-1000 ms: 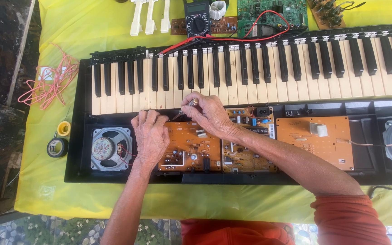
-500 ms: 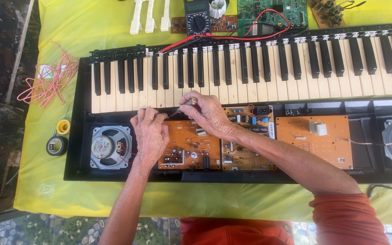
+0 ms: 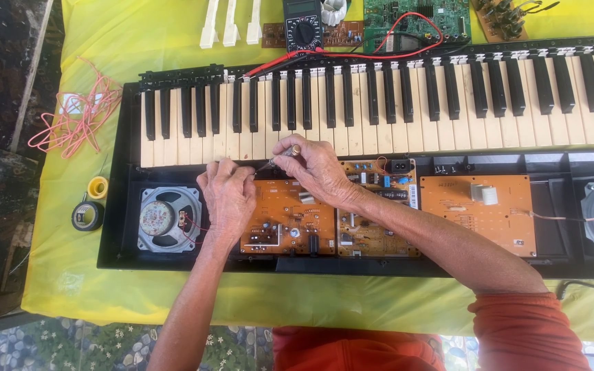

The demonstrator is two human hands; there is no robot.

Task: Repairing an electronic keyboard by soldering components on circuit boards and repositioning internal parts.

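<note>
Right hand fingers pinch a small tool; left hand rests curled on the circuit board beside them; best kept braced there, tip steady

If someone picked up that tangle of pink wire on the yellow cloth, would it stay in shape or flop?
The pink wire would probably flop and trail, since it lies in loose, thin loops. It looks light for its spread, just slim strands with gaps between. It may also snag on itself, because the loops cross over each other on the yellow cloth.
</note>
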